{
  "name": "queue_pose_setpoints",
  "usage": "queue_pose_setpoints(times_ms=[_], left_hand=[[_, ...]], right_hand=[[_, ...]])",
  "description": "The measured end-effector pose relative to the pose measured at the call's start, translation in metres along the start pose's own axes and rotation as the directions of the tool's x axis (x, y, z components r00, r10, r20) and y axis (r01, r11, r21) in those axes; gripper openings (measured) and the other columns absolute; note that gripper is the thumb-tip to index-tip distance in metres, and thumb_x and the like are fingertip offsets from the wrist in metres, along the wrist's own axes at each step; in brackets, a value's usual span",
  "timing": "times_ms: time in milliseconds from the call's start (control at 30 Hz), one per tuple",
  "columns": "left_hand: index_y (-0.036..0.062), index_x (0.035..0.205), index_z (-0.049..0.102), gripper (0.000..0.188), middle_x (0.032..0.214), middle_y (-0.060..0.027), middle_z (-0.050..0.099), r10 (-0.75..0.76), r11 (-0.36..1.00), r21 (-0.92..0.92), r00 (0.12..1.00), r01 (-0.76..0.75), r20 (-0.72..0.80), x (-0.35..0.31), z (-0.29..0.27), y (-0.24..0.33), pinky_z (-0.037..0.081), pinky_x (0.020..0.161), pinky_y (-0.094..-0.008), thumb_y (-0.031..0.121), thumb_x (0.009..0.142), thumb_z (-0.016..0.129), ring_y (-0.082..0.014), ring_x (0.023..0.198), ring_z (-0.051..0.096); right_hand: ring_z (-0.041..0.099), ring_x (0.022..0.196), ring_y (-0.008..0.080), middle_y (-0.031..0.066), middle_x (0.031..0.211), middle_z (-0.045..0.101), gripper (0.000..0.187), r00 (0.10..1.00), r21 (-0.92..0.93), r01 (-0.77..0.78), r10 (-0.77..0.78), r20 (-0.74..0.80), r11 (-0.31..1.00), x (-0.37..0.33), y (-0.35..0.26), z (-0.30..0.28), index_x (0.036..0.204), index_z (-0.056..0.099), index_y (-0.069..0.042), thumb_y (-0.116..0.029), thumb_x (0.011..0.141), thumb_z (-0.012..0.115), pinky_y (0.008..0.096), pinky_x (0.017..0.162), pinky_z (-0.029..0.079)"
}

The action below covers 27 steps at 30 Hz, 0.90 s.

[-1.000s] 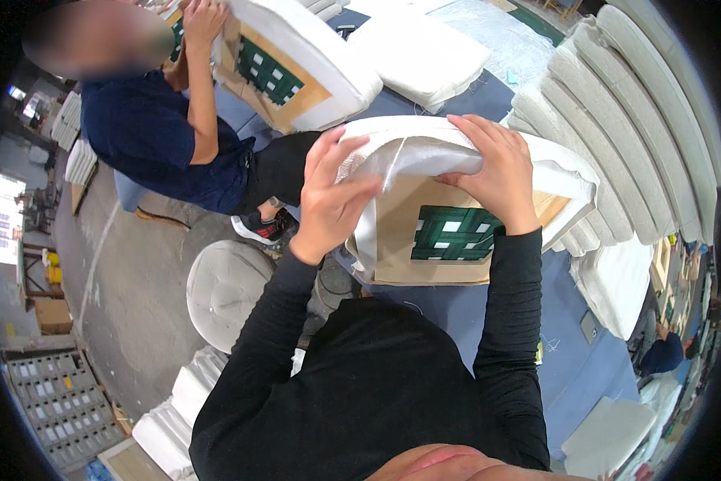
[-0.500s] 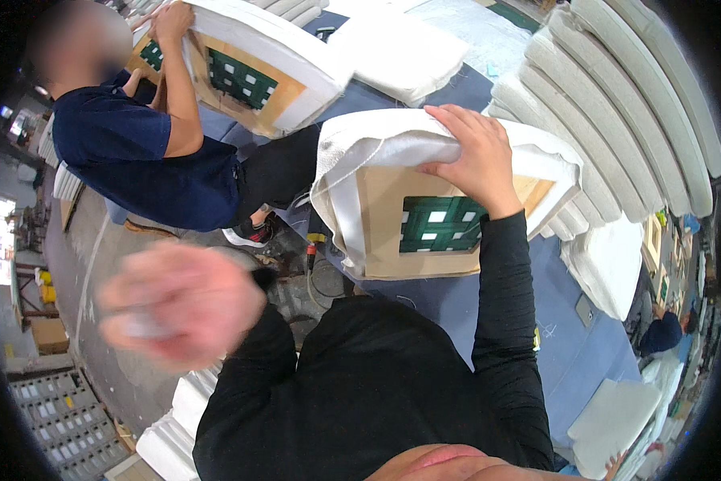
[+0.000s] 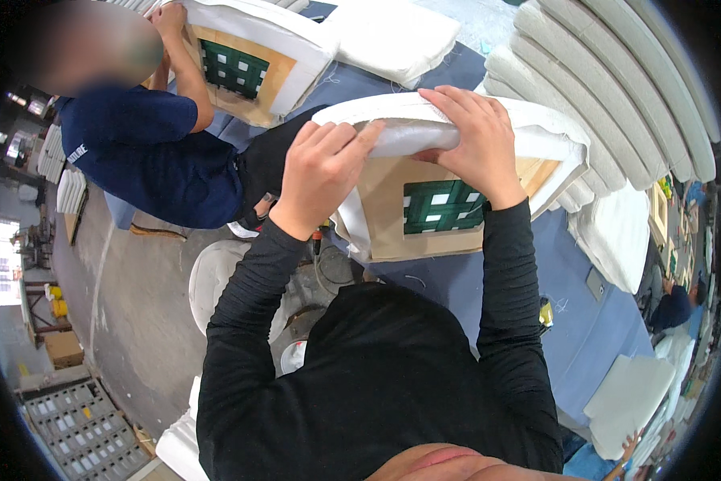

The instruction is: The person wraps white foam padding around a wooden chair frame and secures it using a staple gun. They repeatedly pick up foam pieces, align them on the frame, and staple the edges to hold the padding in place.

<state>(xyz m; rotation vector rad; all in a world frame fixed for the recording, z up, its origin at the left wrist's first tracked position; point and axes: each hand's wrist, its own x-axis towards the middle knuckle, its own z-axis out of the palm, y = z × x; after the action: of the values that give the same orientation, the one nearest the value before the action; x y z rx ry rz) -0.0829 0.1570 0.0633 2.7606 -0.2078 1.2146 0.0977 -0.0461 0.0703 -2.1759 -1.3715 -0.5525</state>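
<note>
A wooden seat frame (image 3: 388, 228) with green webbing (image 3: 442, 206) stands tilted on the blue table (image 3: 585, 329) in front of me. White padding and fabric (image 3: 553, 136) wrap over its top edge. My left hand (image 3: 322, 172) grips the white fabric at the frame's upper left corner. My right hand (image 3: 471, 136) presses down on the padded top edge beside it. Both of my arms wear black sleeves.
A person in a dark blue shirt (image 3: 148, 156) at the left holds a second padded frame (image 3: 252, 60). White cushions (image 3: 392, 32) lie at the back, a stack of curved foam pads (image 3: 617, 88) at the right. A white stool (image 3: 216, 276) stands on the floor below.
My left hand had swung down away from the frame half a second ago; it has come back up and now grips the white fabric at the upper left corner. The right hand stayed on top.
</note>
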Motion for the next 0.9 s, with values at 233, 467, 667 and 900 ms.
queue_pose_setpoints(times_ms=[233,467,667,900], left_hand=[[0.0093,0.101,0.077,0.018,0.085,-0.0008,0.060,0.445,0.719,-0.634,0.890,-0.286,0.102,-0.031,-0.038,0.059,0.055,0.076,-0.0347,0.012,0.083,0.079,-0.0177,0.081,0.065],[0.0150,0.118,0.084,0.043,0.092,-0.0004,0.066,0.178,0.983,-0.046,0.984,-0.178,-0.006,0.008,-0.040,0.017,0.052,0.074,-0.0386,0.010,0.076,0.086,-0.0225,0.081,0.064],[0.0047,0.096,0.075,0.020,0.099,-0.0059,0.072,0.225,0.945,-0.262,0.970,-0.194,0.092,0.008,-0.022,0.028,0.055,0.081,-0.0429,0.012,0.078,0.075,-0.0280,0.092,0.068],[0.0098,0.102,0.073,0.016,0.094,-0.0068,0.069,0.322,0.605,-0.787,0.867,0.120,0.380,-0.112,0.001,0.119,0.058,0.079,-0.0437,0.011,0.086,0.076,-0.0297,0.091,0.071]], right_hand=[[0.067,0.132,0.0260,0.0015,0.140,0.074,0.081,1.000,0.041,-0.020,0.020,-0.009,0.999,-0.003,-0.006,-0.001,0.142,0.074,-0.027,-0.034,0.064,0.099,0.0489,0.118,0.044],[0.066,0.134,0.0260,0.0024,0.141,0.073,0.085,1.000,-0.011,-0.016,0.016,0.007,1.000,-0.007,-0.018,-0.011,0.143,0.073,-0.028,-0.034,0.063,0.100,0.0492,0.117,0.044],[0.066,0.135,0.0259,0.0020,0.143,0.073,0.087,1.000,-0.030,-0.018,0.018,0.010,0.999,-0.012,-0.024,-0.018,0.144,0.072,-0.028,-0.036,0.062,0.101,0.0497,0.116,0.045],[0.067,0.134,0.0285,0.0042,0.141,0.074,0.085,0.998,-0.029,0.061,-0.061,0.009,0.998,-0.009,-0.018,-0.004,0.142,0.073,-0.022,-0.036,0.063,0.101,0.0491,0.116,0.047]])
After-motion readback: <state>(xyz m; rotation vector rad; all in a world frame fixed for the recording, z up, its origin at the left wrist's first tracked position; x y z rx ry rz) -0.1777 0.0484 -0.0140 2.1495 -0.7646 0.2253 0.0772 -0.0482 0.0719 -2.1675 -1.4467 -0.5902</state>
